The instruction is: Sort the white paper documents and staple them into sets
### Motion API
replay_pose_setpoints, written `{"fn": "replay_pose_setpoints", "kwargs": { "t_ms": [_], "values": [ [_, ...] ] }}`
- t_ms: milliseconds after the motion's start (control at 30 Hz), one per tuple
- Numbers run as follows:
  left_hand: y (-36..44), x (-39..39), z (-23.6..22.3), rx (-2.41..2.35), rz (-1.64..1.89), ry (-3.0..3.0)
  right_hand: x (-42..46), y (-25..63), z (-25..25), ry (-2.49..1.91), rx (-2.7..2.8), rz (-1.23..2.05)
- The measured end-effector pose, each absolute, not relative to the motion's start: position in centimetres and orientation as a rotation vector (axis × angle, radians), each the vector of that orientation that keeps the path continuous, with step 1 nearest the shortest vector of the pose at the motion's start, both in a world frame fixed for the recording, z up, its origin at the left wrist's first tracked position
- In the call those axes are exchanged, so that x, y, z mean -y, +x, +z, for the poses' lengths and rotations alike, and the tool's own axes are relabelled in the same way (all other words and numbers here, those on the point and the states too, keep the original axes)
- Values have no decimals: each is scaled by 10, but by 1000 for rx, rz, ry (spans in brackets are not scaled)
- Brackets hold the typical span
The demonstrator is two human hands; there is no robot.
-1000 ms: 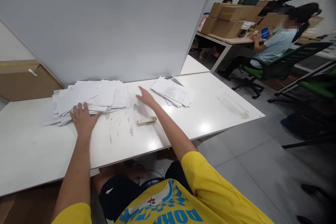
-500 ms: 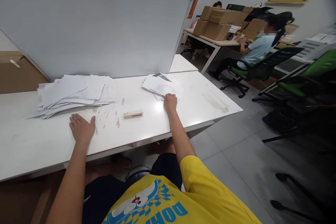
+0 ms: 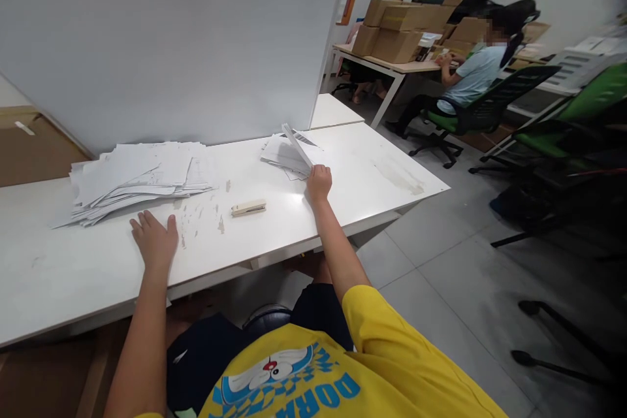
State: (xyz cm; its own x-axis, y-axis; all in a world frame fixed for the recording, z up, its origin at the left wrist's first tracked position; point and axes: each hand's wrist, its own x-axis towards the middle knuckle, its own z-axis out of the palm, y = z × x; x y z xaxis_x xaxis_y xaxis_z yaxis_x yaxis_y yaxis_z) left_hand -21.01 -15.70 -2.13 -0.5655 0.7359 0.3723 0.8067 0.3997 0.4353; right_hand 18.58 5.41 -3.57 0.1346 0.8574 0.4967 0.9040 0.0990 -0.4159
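Note:
My right hand (image 3: 319, 183) is closed on the near right edge of some paper sheets (image 3: 296, 144), which tilt up from the small paper pile (image 3: 279, 153). The rest of that pile lies flat below them. My left hand (image 3: 155, 239) rests on the white table with its fingers stretched out, just in front of a large, uneven paper stack (image 3: 142, 173), and holds nothing. Between my hands lies a cream stapler (image 3: 249, 208), untouched by either.
A whiteboard (image 3: 186, 46) stands along the back of the white table (image 3: 372, 176). At the left back is a cardboard box (image 3: 36, 147). Across the room, a person (image 3: 477, 68) sits at a desk with stacked boxes (image 3: 392, 29); green chairs stand on the right.
My right hand has moved from the table's middle to the small pile and lifted sheets on edge. My left hand has come off the large stack onto the tabletop. The view has shifted right.

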Motion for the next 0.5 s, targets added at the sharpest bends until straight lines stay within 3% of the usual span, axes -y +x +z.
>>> {"fn": "replay_pose_setpoints", "kwargs": {
  "t_ms": [200, 500],
  "values": [
    [-200, 158, -15, 2035, -933, -1816, -38, 168, -42, -1437, 1399, -175],
    [-208, 154, -19, 1987, -969, -1870, 3, 135, -41, -1036, 1406, 22]
  ]
}}
